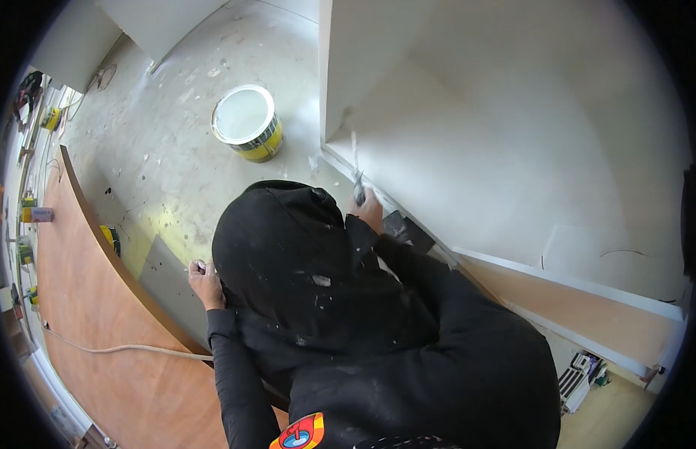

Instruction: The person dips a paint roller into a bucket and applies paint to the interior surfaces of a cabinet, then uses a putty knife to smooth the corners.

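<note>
My right hand grips a thin, paint-smeared tool, which looks like a brush. Its pale tip reaches the lower edge of a large white panel. At the left, my left hand is closed beside my dark clothing, with something small and dark at its fingertips that I cannot make out. An open yellow and black bucket of whitish paint stands on the floor beyond my hands. My black clothing, specked with white, fills the lower middle.
A curved orange-brown board lies at the left, crossed by a pale cable. Behind its edge shows another yellow container. White panels stand at the upper left. A wooden strip runs along the right.
</note>
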`<act>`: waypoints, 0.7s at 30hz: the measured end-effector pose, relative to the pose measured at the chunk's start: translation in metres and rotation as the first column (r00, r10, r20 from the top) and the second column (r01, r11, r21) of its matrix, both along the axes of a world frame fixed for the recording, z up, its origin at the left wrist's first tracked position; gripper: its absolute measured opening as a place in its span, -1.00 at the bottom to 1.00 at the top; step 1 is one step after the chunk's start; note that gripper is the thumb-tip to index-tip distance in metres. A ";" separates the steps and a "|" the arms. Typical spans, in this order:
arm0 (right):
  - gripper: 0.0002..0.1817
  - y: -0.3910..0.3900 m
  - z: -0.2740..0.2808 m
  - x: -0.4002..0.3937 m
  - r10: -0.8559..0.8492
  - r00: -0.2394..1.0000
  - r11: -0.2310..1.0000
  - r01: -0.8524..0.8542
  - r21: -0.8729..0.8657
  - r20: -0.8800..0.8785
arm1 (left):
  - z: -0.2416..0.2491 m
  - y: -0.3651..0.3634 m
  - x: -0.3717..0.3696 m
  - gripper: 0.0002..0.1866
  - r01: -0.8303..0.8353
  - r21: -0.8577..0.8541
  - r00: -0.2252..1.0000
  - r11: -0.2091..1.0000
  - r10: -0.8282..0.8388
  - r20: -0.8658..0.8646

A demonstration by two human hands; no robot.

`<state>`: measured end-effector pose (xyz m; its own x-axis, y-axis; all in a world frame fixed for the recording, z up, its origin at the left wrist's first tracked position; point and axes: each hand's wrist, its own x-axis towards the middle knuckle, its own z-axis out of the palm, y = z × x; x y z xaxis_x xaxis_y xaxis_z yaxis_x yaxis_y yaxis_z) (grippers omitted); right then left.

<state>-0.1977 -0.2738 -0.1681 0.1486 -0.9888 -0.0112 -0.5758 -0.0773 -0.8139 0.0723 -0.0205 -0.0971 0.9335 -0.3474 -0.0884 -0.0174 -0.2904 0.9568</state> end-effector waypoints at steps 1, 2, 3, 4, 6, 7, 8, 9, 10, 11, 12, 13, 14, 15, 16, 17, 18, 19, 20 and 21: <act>-0.72 -0.023 -0.001 0.012 -0.125 0.991 0.991 0.123 -0.045 -0.049 | 0.001 -0.001 -0.001 -0.70 -0.006 -0.003 1.000 1.000 0.006 0.000; -0.71 -0.055 -0.012 0.016 -0.138 0.988 0.989 0.133 -0.064 -0.069 | 0.003 -0.002 -0.002 -0.70 -0.015 -0.008 0.999 1.000 0.015 -0.040; -0.70 -0.093 -0.028 0.016 -0.151 0.984 0.986 0.144 -0.082 -0.090 | 0.005 -0.003 -0.003 -0.69 -0.024 -0.012 0.996 1.000 0.023 -0.082; -0.69 -0.131 -0.036 0.017 -0.192 0.976 0.976 0.180 -0.123 -0.101 | 0.006 -0.002 -0.003 -0.69 -0.029 -0.011 0.996 1.000 0.028 -0.084; -0.71 -0.198 -0.038 0.013 -0.227 0.971 0.955 0.208 -0.210 -0.070 | 0.008 -0.004 -0.003 -0.69 -0.025 -0.009 0.998 1.000 0.024 -0.063; -0.71 -0.220 -0.022 0.011 -0.219 0.974 0.971 0.212 -0.107 -0.062 | 0.012 -0.005 -0.004 -0.69 -0.032 -0.009 0.997 0.999 0.031 -0.064; -0.71 -0.243 -0.005 0.009 -0.213 0.976 0.977 0.213 -0.004 -0.053 | 0.016 -0.008 -0.006 -0.69 -0.013 0.017 0.999 1.000 0.013 -0.037; -0.72 -0.282 -0.028 0.001 -0.224 0.974 0.975 0.224 0.007 -0.011 | 0.017 -0.011 -0.007 -0.69 0.005 0.042 1.000 0.999 -0.004 -0.010; -0.72 -0.308 -0.055 -0.005 -0.236 0.971 0.972 0.235 0.021 0.029 | 0.014 -0.011 -0.006 -0.69 -0.002 0.041 1.000 0.999 0.003 -0.012; -0.72 -0.306 -0.046 -0.002 -0.231 0.972 0.973 0.231 0.026 0.027 | 0.010 -0.008 -0.003 -0.70 0.041 0.111 0.994 0.993 -0.052 0.097; -0.72 -0.297 -0.028 0.001 -0.248 0.965 0.964 0.236 0.124 0.089 | 0.008 -0.004 -0.002 -0.71 0.081 0.193 0.973 0.978 -0.119 0.198; -0.71 -0.284 -0.018 0.002 -0.273 0.950 0.946 0.238 0.221 0.148 | 0.006 -0.001 -0.002 -0.71 0.083 0.204 0.973 0.975 -0.123 0.193; -0.71 -0.268 -0.019 0.005 -0.276 0.950 0.944 0.239 0.228 0.146 | 0.003 -0.003 -0.001 -0.71 0.066 0.151 0.982 0.986 -0.091 0.163; -0.71 -0.249 -0.023 0.009 -0.232 0.969 0.970 0.225 0.089 0.081 | 0.002 -0.004 0.001 -0.71 0.048 0.098 0.989 0.994 -0.060 0.132; -0.70 -0.229 -0.025 0.011 -0.196 0.981 0.979 0.196 -0.055 0.008 | 0.001 -0.004 0.000 -0.71 0.051 0.101 0.989 0.994 -0.064 0.130; -0.70 -0.203 -0.041 0.011 -0.200 0.979 0.969 0.190 -0.158 -0.050 | 0.002 -0.005 -0.001 -0.71 0.022 0.079 0.996 0.997 -0.029 0.089; -0.70 -0.168 -0.054 0.011 -0.209 0.972 0.950 0.176 -0.258 -0.104 | 0.002 -0.004 0.000 -0.71 -0.007 0.057 0.999 0.998 0.004 0.050; -0.64 -0.124 -0.016 0.015 -0.116 0.983 0.989 0.102 -0.103 -0.142 | 0.001 -0.004 0.001 -0.71 -0.005 0.055 0.998 0.998 0.002 0.058; -0.71 -0.082 0.006 0.017 -0.089 0.986 0.995 0.081 -0.067 -0.140 | -0.002 -0.003 0.002 -0.72 -0.019 0.034 1.000 0.999 0.018 0.013; -0.75 -0.044 0.021 0.015 -0.040 0.998 0.999 0.041 0.016 -0.055 | -0.007 -0.002 0.002 -0.72 -0.032 0.014 0.999 0.999 0.033 -0.034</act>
<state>-0.1832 -0.3176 -0.1471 0.1075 -0.9936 -0.0350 -0.6221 -0.0397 -0.7819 0.0743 -0.0228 -0.1039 0.9406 -0.3157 -0.1251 0.0249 -0.3033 0.9526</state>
